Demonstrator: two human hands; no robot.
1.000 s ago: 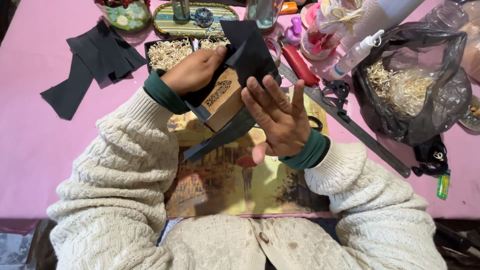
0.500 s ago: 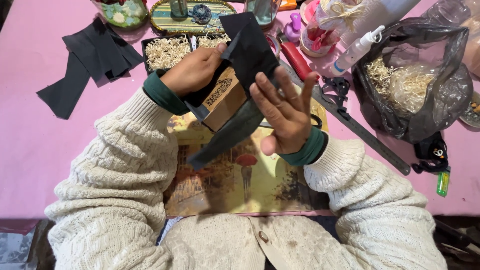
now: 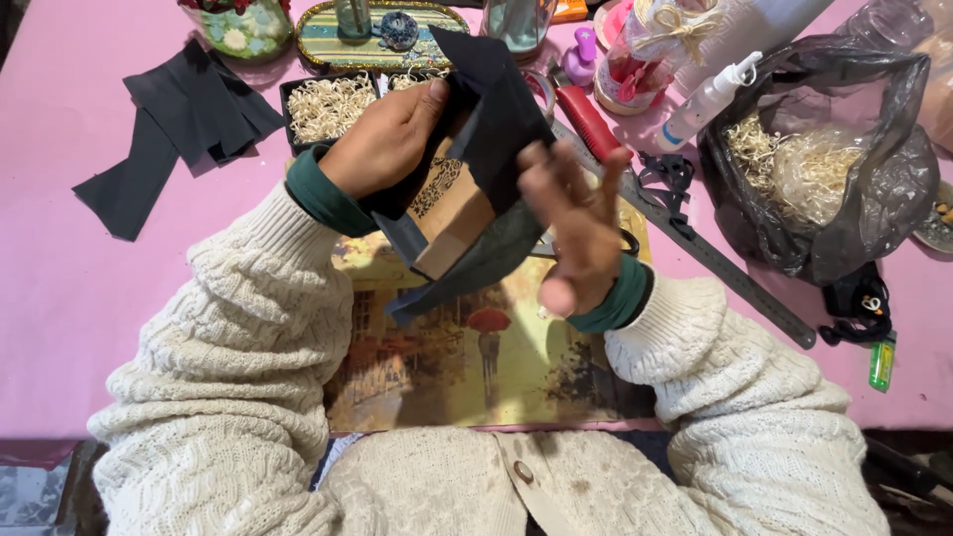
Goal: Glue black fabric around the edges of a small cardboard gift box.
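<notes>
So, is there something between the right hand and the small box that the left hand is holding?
Yes. A sheet of black fabric hangs over the cardboard box in the left hand, and the right hand lies against that fabric, not on bare cardboard.

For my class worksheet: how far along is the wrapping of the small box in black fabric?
Done: black fabric strips lie cut. In hand: left hand grips the box; right hand presses black fabric on. Left: a brown box face remains uncovered.
</notes>
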